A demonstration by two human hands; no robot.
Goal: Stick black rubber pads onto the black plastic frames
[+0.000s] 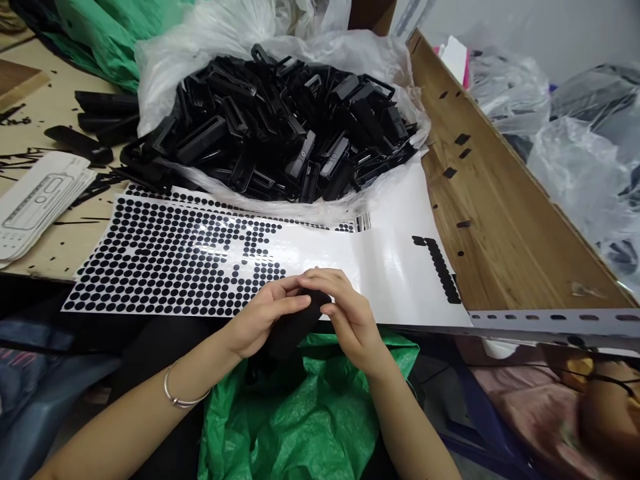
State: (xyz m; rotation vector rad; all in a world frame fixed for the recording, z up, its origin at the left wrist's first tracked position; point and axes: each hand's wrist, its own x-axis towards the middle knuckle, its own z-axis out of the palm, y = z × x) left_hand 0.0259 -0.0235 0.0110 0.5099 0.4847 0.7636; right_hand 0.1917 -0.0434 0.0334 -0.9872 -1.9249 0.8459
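Observation:
Both my hands are together at the table's front edge, above a green woven sack (320, 400). My left hand (265, 313) is closed round a black plastic part (295, 323), its thumb lying along the top. The fingers of my right hand (350, 317) press on the far end of the same part; whether a sticker is under them cannot be seen. Just beyond lies a white sheet of round black stickers (170, 257), with bare backing on its right half. A short row of longer black stickers (440, 270) sits at the sheet's right side.
A clear plastic bag (210, 33) full of black plastic parts (300, 127) stands at the back. Loose black pieces (80, 143) and a stack of printed cards (40, 200) are on the left. A wooden board (500, 220) and plastic bags (580, 167) lie right, near another person's arm (613, 413).

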